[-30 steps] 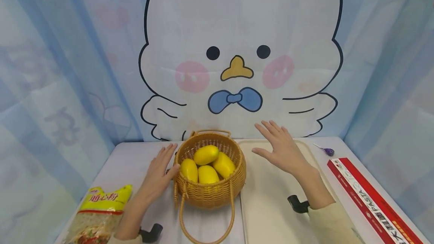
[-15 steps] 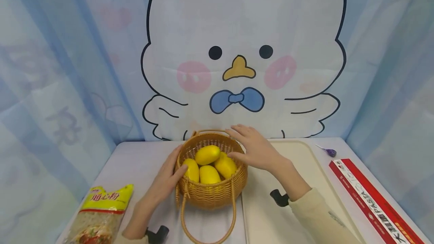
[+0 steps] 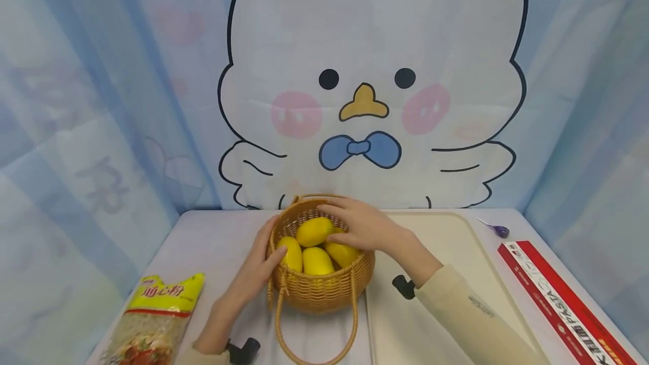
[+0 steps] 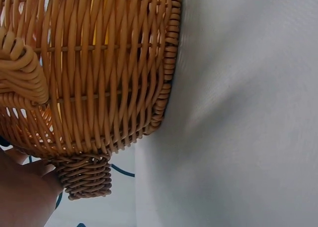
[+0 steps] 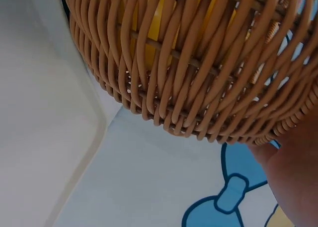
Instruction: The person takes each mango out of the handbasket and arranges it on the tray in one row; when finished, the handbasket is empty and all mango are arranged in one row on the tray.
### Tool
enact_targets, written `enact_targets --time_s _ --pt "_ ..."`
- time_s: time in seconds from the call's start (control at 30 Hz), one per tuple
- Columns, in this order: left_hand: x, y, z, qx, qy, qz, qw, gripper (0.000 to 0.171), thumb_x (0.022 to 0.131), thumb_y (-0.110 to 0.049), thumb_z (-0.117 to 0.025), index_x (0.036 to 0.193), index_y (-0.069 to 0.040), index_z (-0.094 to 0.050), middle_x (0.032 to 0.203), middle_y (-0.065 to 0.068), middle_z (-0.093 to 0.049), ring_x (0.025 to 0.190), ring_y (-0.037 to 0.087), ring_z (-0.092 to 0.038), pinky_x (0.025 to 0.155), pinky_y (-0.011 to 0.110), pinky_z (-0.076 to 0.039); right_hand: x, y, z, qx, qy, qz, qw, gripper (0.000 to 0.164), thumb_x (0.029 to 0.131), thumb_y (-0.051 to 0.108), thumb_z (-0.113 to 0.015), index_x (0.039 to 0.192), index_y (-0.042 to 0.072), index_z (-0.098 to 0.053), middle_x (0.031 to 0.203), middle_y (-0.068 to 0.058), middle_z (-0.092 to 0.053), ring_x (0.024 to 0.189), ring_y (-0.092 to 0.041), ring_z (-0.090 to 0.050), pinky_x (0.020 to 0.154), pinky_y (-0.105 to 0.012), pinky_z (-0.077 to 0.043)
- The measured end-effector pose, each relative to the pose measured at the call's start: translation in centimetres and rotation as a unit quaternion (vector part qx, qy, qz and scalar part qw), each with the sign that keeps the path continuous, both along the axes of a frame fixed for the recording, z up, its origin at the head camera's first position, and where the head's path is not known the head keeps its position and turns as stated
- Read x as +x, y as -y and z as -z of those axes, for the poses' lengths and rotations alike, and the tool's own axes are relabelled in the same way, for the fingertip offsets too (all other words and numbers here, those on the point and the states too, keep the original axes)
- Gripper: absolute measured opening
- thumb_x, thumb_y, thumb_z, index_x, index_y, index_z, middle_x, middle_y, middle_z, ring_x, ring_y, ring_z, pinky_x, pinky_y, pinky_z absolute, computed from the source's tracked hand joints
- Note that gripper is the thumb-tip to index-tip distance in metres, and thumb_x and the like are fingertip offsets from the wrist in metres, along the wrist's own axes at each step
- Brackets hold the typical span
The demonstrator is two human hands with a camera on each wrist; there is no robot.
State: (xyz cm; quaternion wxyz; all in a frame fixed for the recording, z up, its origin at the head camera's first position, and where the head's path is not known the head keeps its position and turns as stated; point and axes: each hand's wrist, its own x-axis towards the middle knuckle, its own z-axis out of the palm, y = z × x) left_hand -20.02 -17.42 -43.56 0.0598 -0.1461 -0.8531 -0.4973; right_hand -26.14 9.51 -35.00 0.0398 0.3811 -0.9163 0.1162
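Wicker basket, partly behind both hands, left grip unclear

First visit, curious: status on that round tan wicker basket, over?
Left hand, right hand both at basket rim. Four yellow oval fruits visible inside. Flat cream rectangular tray at right.

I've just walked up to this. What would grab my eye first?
Probably the huge cartoon bird with a blue bow tie, printed on the cloth behind the table. Below it, a wicker basket of bright yellow fruit sits between the person's left hand and right hand. A long red pasta box lies along the table's right side.
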Motion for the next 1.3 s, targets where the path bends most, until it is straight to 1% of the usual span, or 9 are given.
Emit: enact_targets --time_s 0.13,0.27,0.37,0.5,0.67,0.83,1.07,1.13,1.3 --pt "0.0 -0.1 0.2 0.002 -0.004 0.002 1.0000 0.067 0.103 -0.035 -0.049 0.159 -0.034 -0.014 0.168 0.000 -0.013 0.155 0.031 -0.014 0.122 0.063 -0.016 -0.3 0.6 0.3 0.023 -0.026 -0.010 0.999 0.061 0.091 0.038 -0.070 0.146 0.019 -0.050 0.150 -0.007 -0.050 0.141 -0.030 -0.045 0.118 -0.049 -0.037" --pt "-0.1 -0.1 0.3 0.003 -0.006 0.001 1.0000 0.066 0.103 -0.036 -0.049 0.158 -0.036 -0.014 0.168 0.000 -0.013 0.155 0.032 -0.015 0.121 0.063 -0.015 -0.4 1.4 0.5 0.042 -0.045 -0.038 0.997 0.059 0.090 0.035 -0.071 0.144 0.017 -0.054 0.145 -0.008 -0.055 0.137 -0.028 -0.049 0.116 -0.047 -0.039" --pt "-0.1 0.0 0.3 0.006 -0.007 0.000 1.0000 0.065 0.103 -0.035 -0.049 0.157 -0.039 -0.014 0.167 0.000 -0.014 0.155 0.031 -0.015 0.122 0.063 -0.015 -0.6 2.1 0.7 0.060 -0.022 -0.040 0.997 0.060 0.091 0.035 -0.070 0.146 0.019 -0.051 0.148 -0.007 -0.053 0.137 -0.026 -0.049 0.114 -0.046 -0.042" --pt "-0.1 0.0 0.2 0.008 -0.006 0.001 0.9999 0.066 0.102 -0.034 -0.049 0.157 -0.042 -0.012 0.167 -0.001 -0.014 0.155 0.030 -0.016 0.122 0.062 -0.016 -1.2 2.8 0.9 0.080 0.033 -0.021 0.996 0.062 0.091 0.032 -0.070 0.148 0.021 -0.049 0.153 -0.008 -0.048 0.140 -0.026 -0.047 0.114 -0.047 -0.041" --pt "-0.1 0.0 0.3 0.009 -0.004 0.002 0.9999 0.066 0.102 -0.036 -0.050 0.156 -0.045 -0.012 0.167 -0.003 -0.014 0.155 0.027 -0.016 0.122 0.061 -0.016 -2.2 3.5 1.3 0.084 0.081 -0.013 0.993 0.062 0.091 0.029 -0.071 0.148 0.022 -0.049 0.152 -0.006 -0.047 0.137 -0.024 -0.049 0.115 -0.045 -0.041" --pt "-0.1 -0.1 0.3 0.010 -0.010 0.004 0.9999 0.066 0.103 -0.032 -0.049 0.156 -0.044 -0.013 0.167 -0.003 -0.015 0.154 0.028 -0.017 0.122 0.062 -0.017 -3.1 4.0 1.9 0.080 0.097 -0.013 0.992 0.061 0.091 0.026 -0.070 0.148 0.021 -0.048 0.152 -0.003 -0.048 0.137 -0.023 -0.050 0.115 -0.044 -0.040" --pt "-0.3 0.0 0.5 0.013 -0.006 0.004 0.9999 0.066 0.103 -0.028 -0.049 0.158 -0.039 -0.014 0.167 -0.003 -0.014 0.154 0.029 -0.017 0.122 0.062 -0.017 -3.7 4.5 2.7 0.072 0.115 -0.015 0.991 0.058 0.094 0.028 -0.066 0.148 0.020 -0.048 0.153 -0.005 -0.048 0.140 -0.026 -0.046 0.117 -0.045 -0.038" --pt "-0.3 0.0 0.5 0.011 -0.009 0.006 0.9999 0.066 0.103 -0.028 -0.049 0.158 -0.038 -0.013 0.167 -0.003 -0.014 0.154 0.029 -0.016 0.121 0.062 -0.018 -3.7 4.5 2.7 0.068 0.114 -0.016 0.991 0.056 0.094 0.028 -0.066 0.147 0.019 -0.050 0.151 -0.005 -0.050 0.139 -0.026 -0.047 0.116 -0.045 -0.039" --pt "-0.3 0.0 0.5 0.011 -0.011 0.009 0.9998 0.065 0.103 -0.028 -0.048 0.157 -0.039 -0.014 0.167 -0.002 -0.014 0.154 0.030 -0.016 0.121 0.063 -0.017 -3.7 4.4 2.7 0.055 0.114 -0.019 0.992 0.053 0.092 0.023 -0.067 0.143 0.018 -0.054 0.145 -0.004 -0.056 0.132 -0.024 -0.053 0.113 -0.043 -0.043"
